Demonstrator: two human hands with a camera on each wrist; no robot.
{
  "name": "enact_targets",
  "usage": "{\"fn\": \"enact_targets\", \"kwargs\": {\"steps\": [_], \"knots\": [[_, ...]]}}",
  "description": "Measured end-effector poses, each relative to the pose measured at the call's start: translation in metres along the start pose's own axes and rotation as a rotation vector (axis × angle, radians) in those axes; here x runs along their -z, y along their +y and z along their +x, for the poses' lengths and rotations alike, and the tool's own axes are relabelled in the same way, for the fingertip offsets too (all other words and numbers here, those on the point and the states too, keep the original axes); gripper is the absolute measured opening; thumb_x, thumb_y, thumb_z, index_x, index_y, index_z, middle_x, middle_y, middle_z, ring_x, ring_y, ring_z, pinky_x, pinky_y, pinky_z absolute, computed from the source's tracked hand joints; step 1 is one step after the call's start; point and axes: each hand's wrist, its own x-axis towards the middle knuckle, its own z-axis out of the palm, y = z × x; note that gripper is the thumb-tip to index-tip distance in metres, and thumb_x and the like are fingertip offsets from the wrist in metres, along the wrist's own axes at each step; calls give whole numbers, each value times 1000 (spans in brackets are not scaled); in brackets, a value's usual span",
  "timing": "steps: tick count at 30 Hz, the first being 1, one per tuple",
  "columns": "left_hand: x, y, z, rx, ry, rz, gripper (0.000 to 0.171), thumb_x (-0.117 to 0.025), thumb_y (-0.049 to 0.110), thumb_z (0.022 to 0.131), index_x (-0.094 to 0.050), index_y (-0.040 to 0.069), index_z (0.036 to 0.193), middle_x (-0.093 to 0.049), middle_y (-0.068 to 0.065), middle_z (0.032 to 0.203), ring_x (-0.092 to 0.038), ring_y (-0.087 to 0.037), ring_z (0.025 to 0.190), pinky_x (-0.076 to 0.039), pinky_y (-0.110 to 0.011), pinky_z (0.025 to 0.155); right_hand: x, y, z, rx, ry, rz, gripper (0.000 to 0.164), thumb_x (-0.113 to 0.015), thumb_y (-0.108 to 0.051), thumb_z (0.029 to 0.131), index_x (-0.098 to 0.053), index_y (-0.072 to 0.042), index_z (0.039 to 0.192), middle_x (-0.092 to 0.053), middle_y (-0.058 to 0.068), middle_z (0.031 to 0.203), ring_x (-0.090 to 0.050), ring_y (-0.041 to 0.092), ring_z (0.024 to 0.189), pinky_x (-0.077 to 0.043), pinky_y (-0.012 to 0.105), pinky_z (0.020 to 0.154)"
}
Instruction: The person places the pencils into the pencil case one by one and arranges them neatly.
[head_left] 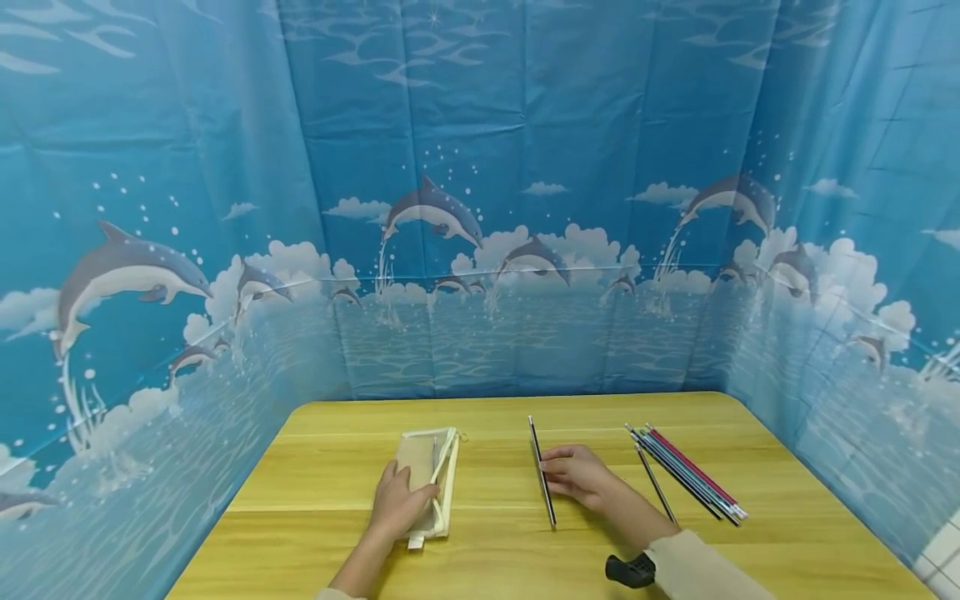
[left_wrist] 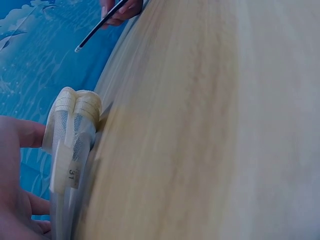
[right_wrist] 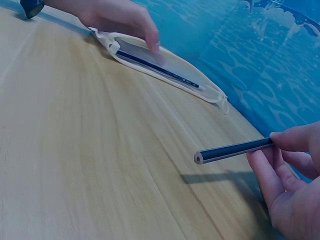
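My left hand (head_left: 401, 504) holds a cream-edged, see-through zip pencil case (head_left: 417, 458) lying on the table, with its thumb at the zip side. The case's mouth gapes, and one dark pencil (right_wrist: 155, 69) lies inside, as the right wrist view shows. To the right of the case, my right hand (head_left: 581, 479) pinches another dark pencil (head_left: 535, 442) near its middle between thumb and fingers. That pencil is raised over the table, casting a shadow. Its near end is flat and unsharpened; the far end has a whitish tip.
At the right of the table lies a loose bundle of pencils (head_left: 686, 471) in dark, green and red. A single dark pencil (head_left: 654, 479) lies beside it, partly behind my right forearm. A blue dolphin-print curtain (head_left: 480, 333) hangs behind the wooden table (head_left: 337, 467).
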Motion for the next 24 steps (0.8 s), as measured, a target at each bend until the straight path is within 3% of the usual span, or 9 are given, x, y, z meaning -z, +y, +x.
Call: {"fn": "enact_targets", "kwargs": {"steps": [24], "knots": [[-4,-3,4,-13,17,30,84,-73,34,84,-46,-21,141,-24,-37,159,-25,-57,144,-23,-69,115,-30,2,2,18,-28,-37,29,-64,2,99,-57,15,124,-64,19,103,-66,19,81,-60,34,74]]}}
